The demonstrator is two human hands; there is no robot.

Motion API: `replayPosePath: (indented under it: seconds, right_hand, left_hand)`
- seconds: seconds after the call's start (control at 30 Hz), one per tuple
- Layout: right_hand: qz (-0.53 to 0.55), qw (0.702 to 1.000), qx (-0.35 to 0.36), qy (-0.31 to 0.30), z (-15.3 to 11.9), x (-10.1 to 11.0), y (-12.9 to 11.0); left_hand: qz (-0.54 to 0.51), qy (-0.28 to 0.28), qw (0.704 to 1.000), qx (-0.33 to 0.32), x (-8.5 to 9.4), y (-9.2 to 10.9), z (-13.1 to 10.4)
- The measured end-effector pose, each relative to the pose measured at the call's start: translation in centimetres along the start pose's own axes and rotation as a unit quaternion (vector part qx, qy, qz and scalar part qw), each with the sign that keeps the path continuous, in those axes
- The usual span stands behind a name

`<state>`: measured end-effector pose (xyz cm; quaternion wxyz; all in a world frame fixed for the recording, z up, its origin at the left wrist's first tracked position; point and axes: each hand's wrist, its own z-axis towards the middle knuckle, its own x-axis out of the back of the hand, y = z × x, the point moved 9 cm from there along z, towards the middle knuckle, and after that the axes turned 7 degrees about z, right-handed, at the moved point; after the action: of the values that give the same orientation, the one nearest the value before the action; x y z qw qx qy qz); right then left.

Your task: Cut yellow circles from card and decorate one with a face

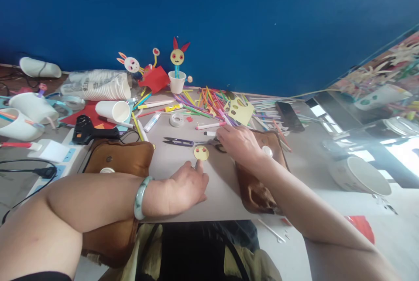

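A small round yellow paper face (pixel 201 153) with two reddish eyes lies flat on the table. The index fingertip of my left hand (pixel 186 188) rests on its near edge, with the other fingers curled in. Farther right, my right hand (pixel 240 143) has its fingers closed at the end of a white marker (pixel 210 133) with a dark tip, which points left. Part of that marker is covered by the fingers. Thread snips (pixel 181 142) lie just beyond the paper face. Scissors handles (pixel 220 145) show partly under my right hand.
Brown cushions (pixel 121 159) lie under both forearms. A black glue gun (pixel 91 131) sits at left, near stacked paper cups (pixel 98 87). Colourful sticks (pixel 209 102), a tape roll (pixel 177 119) and a phone (pixel 290 116) lie behind. A figure in a cup (pixel 177 82) stands by the blue wall.
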<state>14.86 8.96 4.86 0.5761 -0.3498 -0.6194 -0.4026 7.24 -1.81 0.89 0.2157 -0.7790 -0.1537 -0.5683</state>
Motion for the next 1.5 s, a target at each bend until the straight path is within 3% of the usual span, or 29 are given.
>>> replayPosePath:
  seconds: [0.07, 0.17, 0.27, 0.33, 0.43, 0.53, 0.7, 0.87, 1.0, 1.13, 1.3, 1.4, 1.5]
  right_hand:
    - [0.067, 0.995, 0.004, 0.079, -1.5, 2.3, -0.3]
    - [0.188, 0.963, -0.017, 0.193, -4.6, 5.3, 0.2]
    - [0.271, 0.924, -0.094, 0.251, -7.4, 6.2, 1.6]
    - [0.368, 0.895, -0.107, 0.228, -8.2, 5.1, 1.9]
    - [0.490, 0.855, -0.072, 0.152, -8.3, 2.7, 1.1]
    - [0.529, 0.841, -0.025, 0.111, -8.5, 1.3, -0.1]
    - [0.563, 0.819, 0.006, 0.112, -9.1, 0.9, -1.4]
    - [0.610, 0.783, 0.054, 0.106, -8.9, 0.3, -2.4]
    - [0.632, 0.763, 0.119, 0.056, -9.1, -0.4, -3.6]
    - [0.633, 0.756, 0.159, 0.050, -9.5, 0.2, -4.0]
    - [0.619, 0.757, 0.208, 0.032, -9.8, 1.4, -5.0]
    - [0.597, 0.770, 0.224, -0.012, -10.1, 1.3, -5.7]
    - [0.550, 0.807, 0.204, -0.067, -10.2, 0.6, -5.8]
  left_hand:
    - [-0.028, -0.024, 0.999, -0.001, -0.3, -0.1, 0.4]
    - [-0.045, 0.025, 0.999, 0.018, -0.4, -0.4, 0.6]
    - [-0.053, 0.070, 0.996, 0.022, -0.4, -0.5, 0.3]
    - [-0.060, 0.060, 0.996, 0.029, -0.3, -0.8, 0.3]
    - [-0.088, -0.006, 0.995, 0.039, -0.3, -1.2, 0.6]
    - [-0.124, -0.049, 0.990, 0.047, -0.2, -1.3, 1.0]
    - [-0.133, -0.033, 0.988, 0.070, -0.2, -1.6, 1.2]
    - [-0.140, -0.044, 0.988, 0.047, -0.4, -1.3, 0.9]
    - [-0.128, 0.005, 0.990, 0.054, -0.1, -1.4, 0.8]
    - [-0.116, 0.054, 0.990, 0.053, 0.1, -1.3, 0.7]
    - [-0.116, 0.042, 0.992, 0.030, -0.4, -0.8, 0.5]
    - [-0.122, 0.026, 0.992, 0.016, -0.9, -0.5, 0.5]
    - [-0.121, 0.010, 0.993, -0.003, -1.0, -0.2, 0.5]
